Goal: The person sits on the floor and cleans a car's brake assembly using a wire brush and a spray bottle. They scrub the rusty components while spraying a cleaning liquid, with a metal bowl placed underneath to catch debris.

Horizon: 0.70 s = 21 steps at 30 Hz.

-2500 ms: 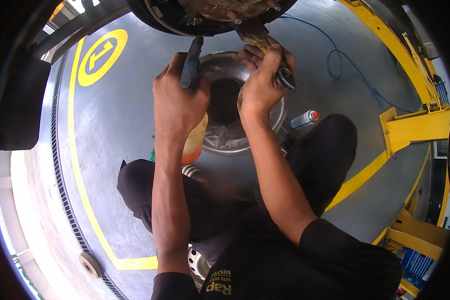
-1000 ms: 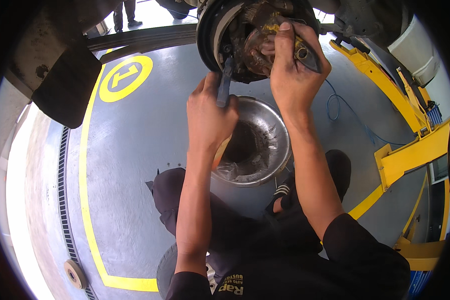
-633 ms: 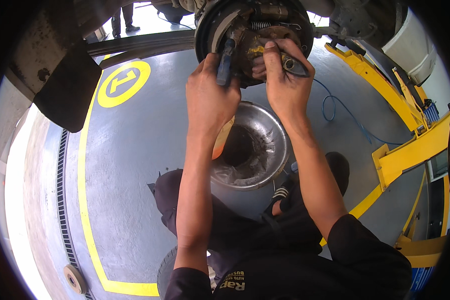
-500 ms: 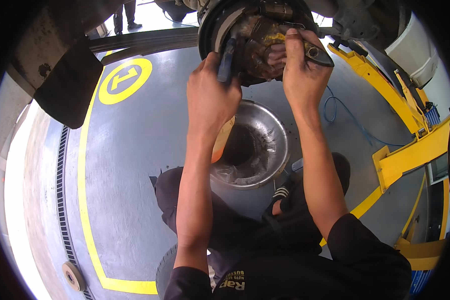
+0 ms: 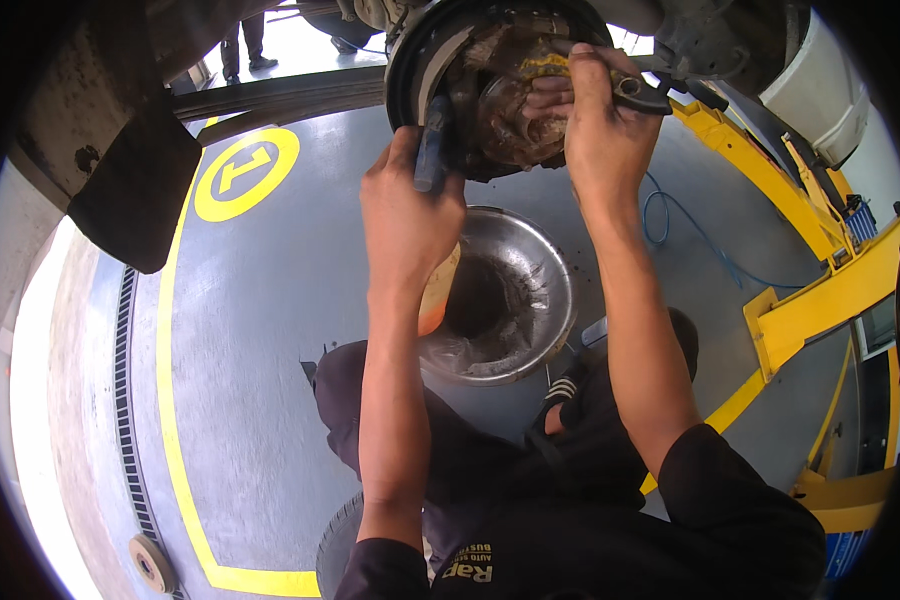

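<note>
Above me hangs an open drum brake assembly point(image 5: 510, 115), its hub brown with grime and its curved shoe point(image 5: 436, 65) showing at the left. My left hand point(image 5: 410, 205) is closed around a tool with a dark blue handle point(image 5: 431, 150). That tool's working end cannot be made out against the left side of the brake. On the right side of the assembly, my right hand point(image 5: 610, 130) grips a dark pliers-like tool point(image 5: 638, 92) with a round joint. Some fingers of this hand reach in beside the hub.
Below the brake stands a round metal basin point(image 5: 560, 330) with dark residue inside, and an orange-tinted container point(image 5: 435, 300) beside it. Yellow lift arms point(image 5: 820, 325) and a blue hose point(image 5: 705, 245) are at the right. A dark flap point(image 5: 135, 190) hangs at the left. Another person's legs point(image 5: 242, 48) show far back.
My left hand and the blue-handled tool have shifted slightly left and down, away from the hub. My right hand stays by the hub with its tool. The view has shifted a little.
</note>
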Motion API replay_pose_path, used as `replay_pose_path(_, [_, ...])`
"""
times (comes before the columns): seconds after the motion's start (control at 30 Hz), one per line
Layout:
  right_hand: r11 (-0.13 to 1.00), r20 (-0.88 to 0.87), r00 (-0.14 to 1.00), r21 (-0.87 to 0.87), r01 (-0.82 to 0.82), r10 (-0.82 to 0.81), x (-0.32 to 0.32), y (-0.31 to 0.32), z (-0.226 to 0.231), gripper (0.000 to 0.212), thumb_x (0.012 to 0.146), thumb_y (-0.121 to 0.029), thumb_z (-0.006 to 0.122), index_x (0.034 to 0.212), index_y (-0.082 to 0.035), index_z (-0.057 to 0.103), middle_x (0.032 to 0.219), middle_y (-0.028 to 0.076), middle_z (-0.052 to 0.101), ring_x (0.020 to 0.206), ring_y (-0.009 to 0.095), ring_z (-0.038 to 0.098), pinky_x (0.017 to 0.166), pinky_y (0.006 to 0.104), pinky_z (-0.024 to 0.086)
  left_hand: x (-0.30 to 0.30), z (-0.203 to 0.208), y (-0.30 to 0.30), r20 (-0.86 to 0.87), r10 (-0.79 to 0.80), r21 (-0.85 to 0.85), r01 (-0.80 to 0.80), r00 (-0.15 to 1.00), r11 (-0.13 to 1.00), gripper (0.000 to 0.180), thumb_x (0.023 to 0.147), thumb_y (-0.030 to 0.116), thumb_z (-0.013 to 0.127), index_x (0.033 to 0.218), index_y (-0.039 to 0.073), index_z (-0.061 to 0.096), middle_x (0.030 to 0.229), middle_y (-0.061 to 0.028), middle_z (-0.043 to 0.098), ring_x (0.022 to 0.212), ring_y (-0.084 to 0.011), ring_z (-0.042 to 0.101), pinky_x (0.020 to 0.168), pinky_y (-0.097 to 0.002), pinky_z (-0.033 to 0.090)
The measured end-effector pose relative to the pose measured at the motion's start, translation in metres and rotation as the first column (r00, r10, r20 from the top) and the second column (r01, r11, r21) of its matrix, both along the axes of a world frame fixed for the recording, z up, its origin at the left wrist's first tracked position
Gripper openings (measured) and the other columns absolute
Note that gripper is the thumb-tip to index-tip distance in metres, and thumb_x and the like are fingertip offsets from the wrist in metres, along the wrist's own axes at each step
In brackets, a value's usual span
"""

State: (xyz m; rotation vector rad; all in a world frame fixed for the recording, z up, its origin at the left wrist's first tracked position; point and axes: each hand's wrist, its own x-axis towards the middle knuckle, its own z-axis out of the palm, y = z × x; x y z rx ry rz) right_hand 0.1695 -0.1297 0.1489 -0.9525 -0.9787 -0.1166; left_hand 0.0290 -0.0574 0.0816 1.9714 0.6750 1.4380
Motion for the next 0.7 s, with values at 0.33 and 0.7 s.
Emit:
replay_pose_path(0.33, [0.954,0.514,0.811,0.054,0.294,-0.279,-0.022,-0.007,-0.008,0.006,0.093,-0.005,0.073,0.092,0.000,0.069,0.078,0.014,0.070,0.068,0.030,0.067,0.066,0.0375,0.052,-0.001,-0.011,-0.008,-0.014,0.004,0.024,-0.004,1.000,1.000,0.030,0.078,0.002,0.067,0.107,-0.004,0.066,0.098,-0.0258,0.071,0.091,-0.0481,0.070,0.080,-0.0522,0.055])
replay_pose_path(0.7, [0.942,0.731,0.628,0.057,0.332,-0.266,-0.022,0.001,-0.026,0.011,0.092,-0.005,0.074,0.102,-0.001,0.070,0.082,0.015,0.070,0.070,0.032,0.071,0.064,0.0385,0.057,-0.008,-0.020,-0.005,-0.074,0.051,0.022,-0.050,0.996,0.999,0.035,0.076,0.003,0.069,0.110,-0.003,0.066,0.099,-0.0257,0.071,0.091,-0.0488,0.070,0.081,-0.0529,0.055])
